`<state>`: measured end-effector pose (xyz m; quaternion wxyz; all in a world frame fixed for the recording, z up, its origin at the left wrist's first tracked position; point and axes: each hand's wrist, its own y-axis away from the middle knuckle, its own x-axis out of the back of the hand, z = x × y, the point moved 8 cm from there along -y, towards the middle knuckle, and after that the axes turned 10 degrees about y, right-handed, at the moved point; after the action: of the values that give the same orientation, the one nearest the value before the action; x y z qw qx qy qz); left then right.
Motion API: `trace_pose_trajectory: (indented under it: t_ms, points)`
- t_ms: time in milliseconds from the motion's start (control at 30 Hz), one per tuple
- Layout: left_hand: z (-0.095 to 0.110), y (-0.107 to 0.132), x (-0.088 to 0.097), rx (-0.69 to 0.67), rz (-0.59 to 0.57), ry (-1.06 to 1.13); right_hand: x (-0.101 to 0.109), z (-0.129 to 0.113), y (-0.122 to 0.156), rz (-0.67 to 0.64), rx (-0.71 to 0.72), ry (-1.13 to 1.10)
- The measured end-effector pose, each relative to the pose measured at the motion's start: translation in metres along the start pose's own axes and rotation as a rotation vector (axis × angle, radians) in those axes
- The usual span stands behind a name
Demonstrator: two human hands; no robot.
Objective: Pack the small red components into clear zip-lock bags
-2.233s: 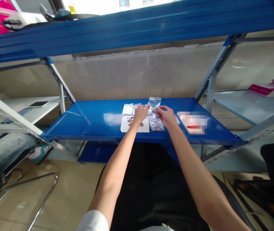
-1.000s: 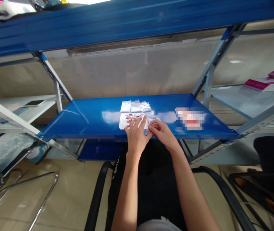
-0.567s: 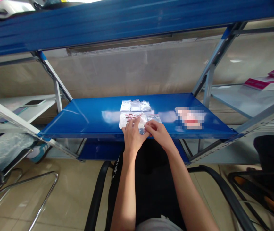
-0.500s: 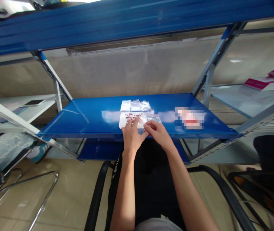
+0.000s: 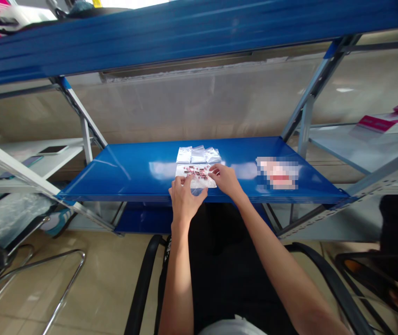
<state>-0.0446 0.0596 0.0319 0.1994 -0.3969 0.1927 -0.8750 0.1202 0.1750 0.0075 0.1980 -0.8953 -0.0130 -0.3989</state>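
On the blue shelf surface [image 5: 132, 170] lies a white sheet or flat bag [image 5: 181, 171] with several small red and dark pieces [image 5: 199, 172] spread over it. My left hand [image 5: 185, 197] rests at its near left edge, thumb and fingers apart. Something clear, like plastic film [image 5: 197, 190], shows between that thumb and the fingers; its kind is unclear. At the right end of the pieces is my right hand [image 5: 227, 180], thumb and fingertips drawn together; anything between them is too small to make out. Several small clear plastic bags [image 5: 198, 154] lie in a row just behind.
A blurred-out reddish item [image 5: 278, 173] lies on the right of the shelf. Slanted metal posts [image 5: 305, 121] stand at both ends, and a blue beam [image 5: 199, 35] crosses above. Pink and white boxes [image 5: 383, 122] sit on the right neighbouring shelf. Black chair armrests [image 5: 146, 274] flank me.
My hands have moved apart: the left slightly left and nearer, the right up to the pieces' right end. The small clear bag right of the sheet is no longer visible.
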Motion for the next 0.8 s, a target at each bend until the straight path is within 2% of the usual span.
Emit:
trace_pose_trajectory:
  t_ms: [100,200,500,667,800]
  points:
    - [-0.003,0.000,0.004,0.016,0.033,-0.030,-0.016,-0.002,-0.014,-0.035,0.073,0.161]
    - [-0.003,0.001,0.003,0.015,0.028,-0.031,-0.027,0.001,-0.015,-0.055,0.090,0.244]
    - [-0.005,0.000,0.001,0.031,0.004,-0.016,-0.031,0.001,-0.017,-0.075,0.095,0.256]
    - [-0.006,0.001,0.000,0.007,-0.004,0.021,-0.017,0.000,-0.020,-0.066,0.052,0.135]
    - [-0.003,0.000,-0.003,0.013,-0.055,0.063,-0.003,-0.009,-0.015,-0.136,0.038,-0.165]
